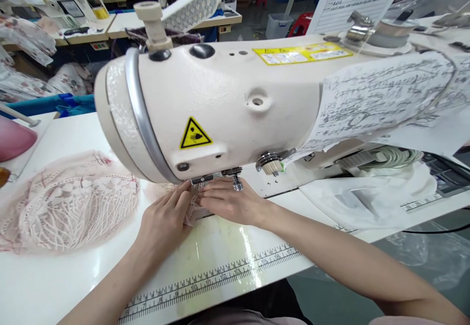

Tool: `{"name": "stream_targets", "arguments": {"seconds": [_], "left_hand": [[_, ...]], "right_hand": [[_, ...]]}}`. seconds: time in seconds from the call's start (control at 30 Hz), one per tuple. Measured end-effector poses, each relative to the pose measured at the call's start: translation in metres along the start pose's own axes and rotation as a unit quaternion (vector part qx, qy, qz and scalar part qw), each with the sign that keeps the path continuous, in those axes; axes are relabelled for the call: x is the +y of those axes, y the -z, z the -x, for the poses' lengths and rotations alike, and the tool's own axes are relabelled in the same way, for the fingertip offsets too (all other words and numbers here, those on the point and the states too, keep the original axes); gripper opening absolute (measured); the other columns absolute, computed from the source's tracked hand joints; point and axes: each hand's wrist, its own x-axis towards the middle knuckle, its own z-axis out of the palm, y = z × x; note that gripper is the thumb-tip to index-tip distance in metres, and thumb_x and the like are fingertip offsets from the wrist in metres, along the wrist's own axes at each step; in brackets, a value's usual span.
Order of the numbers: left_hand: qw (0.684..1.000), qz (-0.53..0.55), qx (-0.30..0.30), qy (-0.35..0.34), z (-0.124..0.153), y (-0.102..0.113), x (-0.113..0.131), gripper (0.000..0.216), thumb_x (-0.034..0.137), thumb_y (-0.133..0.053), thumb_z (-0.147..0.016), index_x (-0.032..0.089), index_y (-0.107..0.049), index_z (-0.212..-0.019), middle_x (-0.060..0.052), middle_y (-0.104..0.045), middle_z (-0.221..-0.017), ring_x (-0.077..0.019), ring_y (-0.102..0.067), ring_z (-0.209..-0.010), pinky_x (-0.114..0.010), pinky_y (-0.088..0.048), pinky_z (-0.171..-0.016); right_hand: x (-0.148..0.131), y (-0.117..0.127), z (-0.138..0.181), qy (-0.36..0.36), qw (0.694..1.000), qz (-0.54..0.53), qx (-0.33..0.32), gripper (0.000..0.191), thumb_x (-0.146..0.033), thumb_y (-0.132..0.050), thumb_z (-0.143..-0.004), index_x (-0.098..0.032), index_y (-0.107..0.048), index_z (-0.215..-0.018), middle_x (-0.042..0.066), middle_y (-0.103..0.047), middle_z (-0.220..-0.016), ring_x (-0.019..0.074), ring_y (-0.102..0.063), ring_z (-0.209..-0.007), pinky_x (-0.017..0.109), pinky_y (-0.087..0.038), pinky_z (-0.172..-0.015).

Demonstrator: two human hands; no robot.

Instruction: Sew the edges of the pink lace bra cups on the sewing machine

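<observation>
A cream sewing machine (227, 90) spans the view, its head over my two hands. Under its needle end, partly hidden, is a strip of pale pink lace fabric (191, 211) with a dotted trim. My left hand (165, 220) grips the fabric's left side, fingers bent and thumb side towards the needle area. From the right, my right hand (229, 201) has its fingers together on the same fabric, fingertips close to the left hand. The needle and presser foot are hidden behind the machine head and my hands. More gathered pink lace with white fringe-like threads (77, 207) lies at the left.
White cloth (367, 197) lies under the machine arm at the right. A printed ruler (209, 286) runs along the table's front edge. Handwritten paper (382, 95) covers part of the machine. A pink rounded object (14, 139) stands at the left edge. Other sewing machines stand behind.
</observation>
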Motion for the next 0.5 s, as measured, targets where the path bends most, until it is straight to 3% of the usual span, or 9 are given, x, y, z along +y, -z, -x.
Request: {"name": "stream_targets", "arguments": {"seconds": [0.27, 0.5], "left_hand": [[1.0, -0.014, -0.014, 0.002, 0.0, -0.001, 0.001, 0.024, 0.014, -0.047, -0.085, 0.015, -0.059, -0.106, -0.013, -0.069, -0.118, -0.0245, -0.07, -0.1, -0.034, -0.06, -0.081], [0.999, -0.037, -0.007, -0.003, 0.0, -0.003, 0.001, 0.025, 0.014, -0.046, -0.085, 0.011, -0.06, -0.105, -0.013, -0.07, -0.116, -0.0253, -0.07, -0.098, -0.035, -0.06, -0.077]], "right_hand": [[-0.007, 0.012, -0.002, -0.044, 0.998, 0.035, 0.035, 0.021, -0.01, -0.051, -0.089, -0.022, -0.067, -0.087, -0.006, -0.074, -0.087, 0.0117, -0.065, -0.087, 0.026, -0.043, -0.065], [-0.001, 0.014, -0.003, -0.038, 0.997, 0.044, 0.056, 0.018, -0.011, -0.053, -0.089, -0.022, -0.067, -0.086, -0.007, -0.075, -0.09, 0.0103, -0.067, -0.086, 0.024, -0.045, -0.065]]}}
